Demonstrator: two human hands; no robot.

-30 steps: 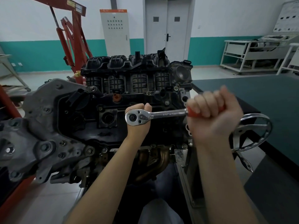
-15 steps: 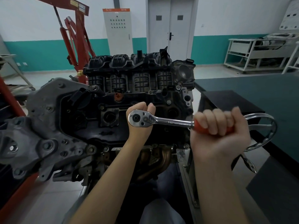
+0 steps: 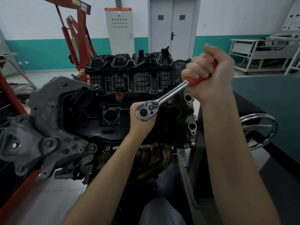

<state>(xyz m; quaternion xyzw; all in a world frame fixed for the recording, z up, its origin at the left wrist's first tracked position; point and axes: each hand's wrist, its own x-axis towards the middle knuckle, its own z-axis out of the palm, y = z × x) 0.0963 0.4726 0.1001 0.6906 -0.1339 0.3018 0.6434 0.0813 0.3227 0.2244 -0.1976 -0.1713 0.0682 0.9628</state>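
A black car engine (image 3: 113,98) stands on a stand in front of me, its valve cover facing me. A chrome ratchet wrench (image 3: 164,99) with an orange handle sits with its head over the cover's middle. My right hand (image 3: 211,73) grips the orange handle, raised up and to the right. My left hand (image 3: 142,124) is behind the ratchet head, fingers hidden, holding whatever is under the head; what it holds is hidden.
A grey cast bracket (image 3: 40,132) juts out at the engine's left. A chrome handwheel (image 3: 259,132) of the stand is at right, beside a dark green bench (image 3: 272,98). A red engine hoist (image 3: 78,39) stands behind; a white rack (image 3: 259,52) is far right.
My right hand has swung the ratchet handle upward, from pointing right and slightly down to pointing up-right. The left hand stayed at the ratchet head.
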